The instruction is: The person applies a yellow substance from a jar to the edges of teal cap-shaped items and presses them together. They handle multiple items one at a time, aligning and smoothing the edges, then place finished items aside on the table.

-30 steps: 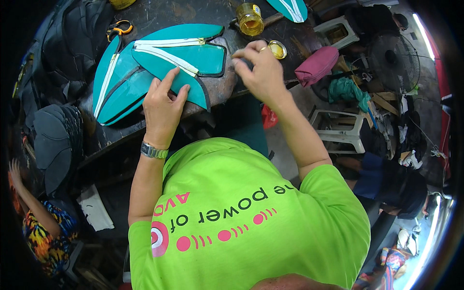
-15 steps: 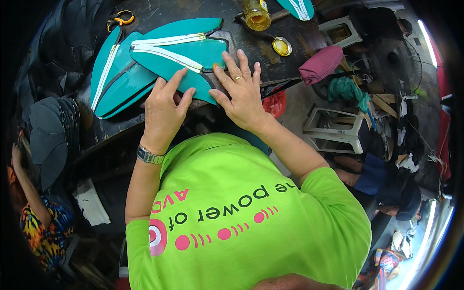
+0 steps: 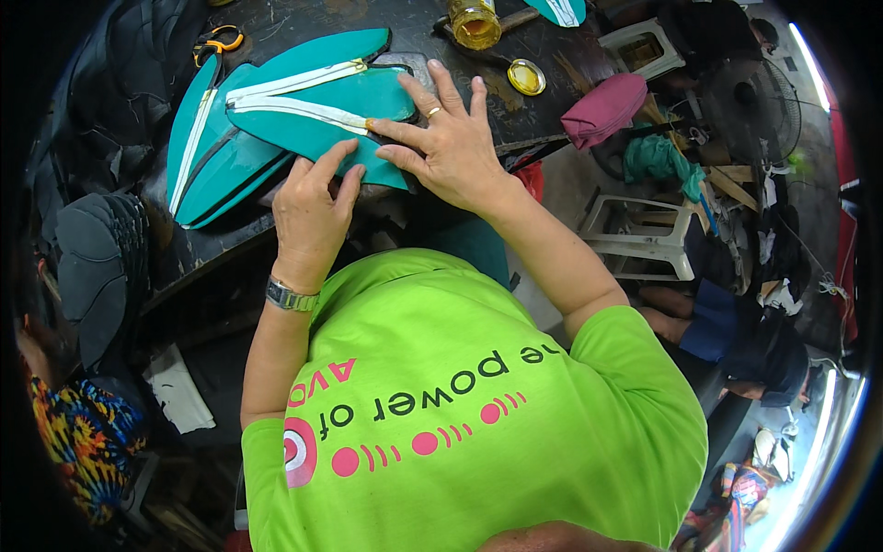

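Observation:
A teal cut panel (image 3: pixel 313 69) with black edges and two white strips joined in a V lies on a dark worktable. My left hand (image 3: pixel 311 216) grips its near edge, with index finger and thumb on the top face and the other fingers curled. My right hand (image 3: pixel 455 152) is spread over the panel's right end. Its index fingertip touches the end of the lower white strip (image 3: pixel 317 111), where an orange-brown smear shows. Under the panel's left part lies another teal panel (image 3: pixel 216 152) with a white strip. A grey slab (image 3: pixel 416 66) shows beneath the right end.
An open jar of amber glue (image 3: pixel 475 28), its yellow-coated lid (image 3: pixel 526 77) and a wooden handle (image 3: pixel 517 18) are at the back. Orange-handled scissors (image 3: pixel 219 40) lie back left. Dark stacked pieces (image 3: pixel 101 267) hang left. A pink pouch (image 3: pixel 602 110) and white stools (image 3: pixel 639 235) are right.
The teal panels have shifted slightly left in view. My right index fingertip has moved left, from the panel's right end onto the lower strip's end. My left hand keeps its hold.

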### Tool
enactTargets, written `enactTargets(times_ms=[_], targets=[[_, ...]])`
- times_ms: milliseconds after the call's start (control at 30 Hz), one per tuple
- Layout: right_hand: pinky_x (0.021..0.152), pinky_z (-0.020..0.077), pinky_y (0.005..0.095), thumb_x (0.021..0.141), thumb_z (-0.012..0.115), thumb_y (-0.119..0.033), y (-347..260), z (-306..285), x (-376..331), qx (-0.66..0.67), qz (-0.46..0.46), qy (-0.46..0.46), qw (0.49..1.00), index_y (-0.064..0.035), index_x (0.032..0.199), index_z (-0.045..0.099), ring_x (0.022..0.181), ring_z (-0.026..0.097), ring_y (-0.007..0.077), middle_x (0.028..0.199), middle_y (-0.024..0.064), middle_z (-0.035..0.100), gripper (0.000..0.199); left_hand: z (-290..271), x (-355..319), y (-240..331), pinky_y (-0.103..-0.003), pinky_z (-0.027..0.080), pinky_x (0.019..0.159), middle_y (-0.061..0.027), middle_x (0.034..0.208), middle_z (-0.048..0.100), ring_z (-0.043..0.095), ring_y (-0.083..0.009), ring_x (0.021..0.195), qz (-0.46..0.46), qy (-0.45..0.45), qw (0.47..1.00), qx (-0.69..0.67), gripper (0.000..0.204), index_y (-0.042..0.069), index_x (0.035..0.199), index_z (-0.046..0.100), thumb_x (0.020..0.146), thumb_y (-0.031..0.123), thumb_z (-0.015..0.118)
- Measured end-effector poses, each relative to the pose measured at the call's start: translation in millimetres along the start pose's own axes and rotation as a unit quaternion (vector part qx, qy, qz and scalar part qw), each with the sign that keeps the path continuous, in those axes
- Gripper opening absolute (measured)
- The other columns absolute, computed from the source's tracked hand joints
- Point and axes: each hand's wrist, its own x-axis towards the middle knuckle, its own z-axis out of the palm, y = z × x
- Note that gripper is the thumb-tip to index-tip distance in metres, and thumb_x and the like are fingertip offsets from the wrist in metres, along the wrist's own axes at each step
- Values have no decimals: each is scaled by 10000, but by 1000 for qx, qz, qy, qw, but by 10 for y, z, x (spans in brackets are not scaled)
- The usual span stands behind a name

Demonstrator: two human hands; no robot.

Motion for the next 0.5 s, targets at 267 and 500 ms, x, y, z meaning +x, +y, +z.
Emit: enactTargets(times_ms=[267, 500], targets=[[1114, 131, 767, 929, 604, -572, 106, -121, -194, -64, 53, 20, 996, -288, 1264, 712, 1484, 292, 407, 1493, 172, 493, 452, -7, -22, 41, -336, 480, 607, -109, 781, 586, 575, -225, 639, -24, -4, 1000, 2, 308, 128, 1161, 749, 856, 129, 789], [811, 535, 447, 916, 657, -322, 458, -332, 104, 135, 182, 119, 967, -84, 1072, 751, 942, 667, 371, 1074, 170, 680, 299, -14, -10, 14, -323, 489, 612, -85, 814, 576, 574, -179, 635, -27, -2, 1000, -13, 410, 128, 1258, 710, 857, 131, 793]])
